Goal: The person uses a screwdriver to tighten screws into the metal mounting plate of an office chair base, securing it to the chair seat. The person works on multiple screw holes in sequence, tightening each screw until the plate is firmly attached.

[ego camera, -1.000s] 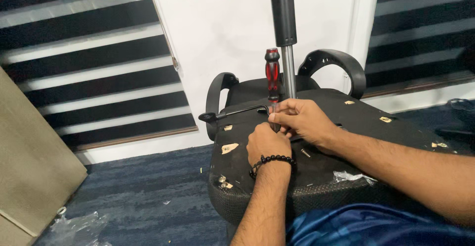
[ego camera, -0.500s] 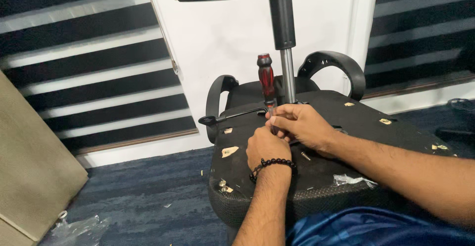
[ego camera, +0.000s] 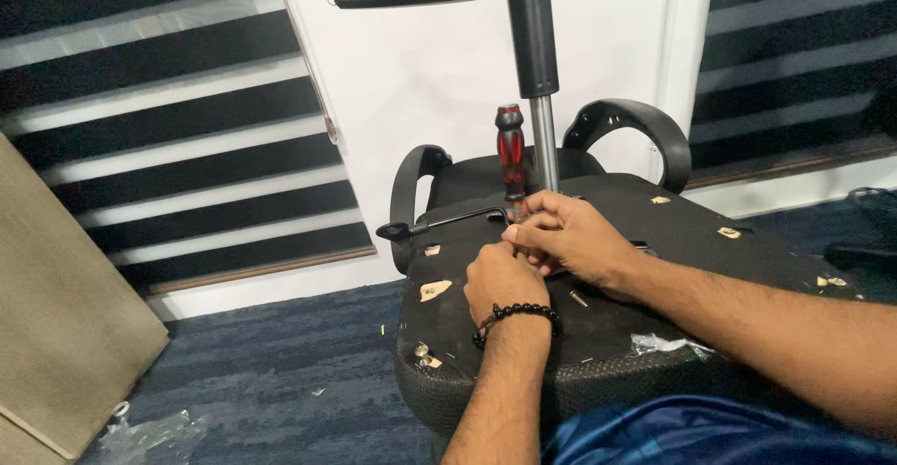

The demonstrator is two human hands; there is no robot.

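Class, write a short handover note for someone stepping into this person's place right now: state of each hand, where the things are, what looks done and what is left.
Left hand, with a bead bracelet, rests on the upturned chair seat underside beside the screwdriver tip.
Right hand is closed around the lower shaft of the red-and-black screwdriver, which stands upright beside the gas-lift column.
The lever sticks out to the left; a loose screw lies on the underside.
Done: the screwdriver is set at a fixing point.
Left: what it is driving is hidden by the hands; the loose screw is unfitted.
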